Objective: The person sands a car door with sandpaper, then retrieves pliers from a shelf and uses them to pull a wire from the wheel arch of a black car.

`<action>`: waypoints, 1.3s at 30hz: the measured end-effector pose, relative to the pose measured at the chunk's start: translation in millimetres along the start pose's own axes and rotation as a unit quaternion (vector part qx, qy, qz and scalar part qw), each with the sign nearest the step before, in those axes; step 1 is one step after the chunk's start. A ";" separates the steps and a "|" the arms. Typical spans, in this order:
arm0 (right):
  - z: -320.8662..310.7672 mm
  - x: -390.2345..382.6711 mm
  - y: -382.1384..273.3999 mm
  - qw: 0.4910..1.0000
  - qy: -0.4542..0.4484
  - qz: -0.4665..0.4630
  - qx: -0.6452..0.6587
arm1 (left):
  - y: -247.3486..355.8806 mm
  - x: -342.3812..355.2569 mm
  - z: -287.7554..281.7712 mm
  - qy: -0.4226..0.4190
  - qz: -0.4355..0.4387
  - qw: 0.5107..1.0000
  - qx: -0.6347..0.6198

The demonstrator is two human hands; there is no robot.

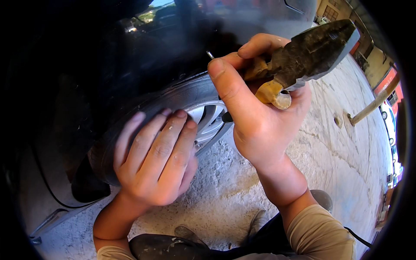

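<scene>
My right hand (pixel 260 108) grips dark pliers (pixel 314 50) by worn yellow handles, their broad jaws pointing up and right. Just beyond its thumb tip, a small metal pin (pixel 210 54) shows; I cannot tell whether it is held or fixed to the car. My left hand (pixel 154 160) lies against or just in front of the tyre (pixel 173 95), fingers stretched out toward the silver alloy wheel (pixel 208 117). The dark, glossy car body (pixel 156 47) rises above the wheel, with a black flap (pixel 91 186) low at the left.
Below is rough concrete ground (pixel 320 151), with my shoes on it. At the right stand a slanted pole (pixel 368 108), parked white vehicles (pixel 388 123) and walls along the edge of view. A dark cable (pixel 357 236) runs by my right arm.
</scene>
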State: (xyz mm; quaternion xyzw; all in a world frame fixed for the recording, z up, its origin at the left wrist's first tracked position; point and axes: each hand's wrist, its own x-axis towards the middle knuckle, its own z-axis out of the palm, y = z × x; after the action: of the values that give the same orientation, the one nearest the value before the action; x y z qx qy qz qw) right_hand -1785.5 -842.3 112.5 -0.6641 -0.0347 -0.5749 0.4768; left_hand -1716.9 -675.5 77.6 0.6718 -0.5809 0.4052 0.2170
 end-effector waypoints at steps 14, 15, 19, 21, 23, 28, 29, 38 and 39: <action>1.0 -1.8 -0.1 1.000 -0.006 -0.004 0.007 | -17.2 18.3 44.7 0.138 -0.193 0.899 -0.367; 0.7 -1.4 -0.6 1.000 -0.011 -0.004 -0.003 | -15.9 20.4 45.4 0.144 -0.194 0.890 -0.387; -1.8 -0.1 -2.7 0.999 -0.023 -0.001 -0.030 | -16.9 28.9 53.7 0.184 -0.198 0.870 -0.411; -1.6 -0.3 -3.1 0.999 -0.022 0.005 -0.032 | -15.1 31.4 55.8 0.189 -0.230 0.837 -0.459; -1.0 -0.7 -3.3 0.999 -0.019 0.010 -0.028 | -16.5 32.4 61.6 0.197 -0.230 0.803 -0.513; -0.5 0.1 -1.8 1.000 -0.020 0.006 -0.021 | -9.5 36.2 57.6 0.180 -0.308 0.650 -0.671; -0.9 0.2 -1.4 1.000 -0.019 0.006 -0.020 | -10.3 36.3 52.4 0.163 -0.329 0.627 -0.687; -0.1 1.9 -4.5 0.999 -0.026 0.008 -0.035 | -16.1 35.5 48.5 0.117 -0.353 0.626 -0.686; -1.2 1.6 -3.6 0.999 -0.034 -0.002 -0.012 | -16.9 34.4 48.2 0.104 -0.355 0.642 -0.671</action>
State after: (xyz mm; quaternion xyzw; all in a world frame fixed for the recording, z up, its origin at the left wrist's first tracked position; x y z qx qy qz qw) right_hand -1788.0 -841.9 115.8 -0.6887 -0.0453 -0.5535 0.4661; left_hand -1686.8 -729.1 80.1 0.4498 -0.3836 -0.1373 0.7948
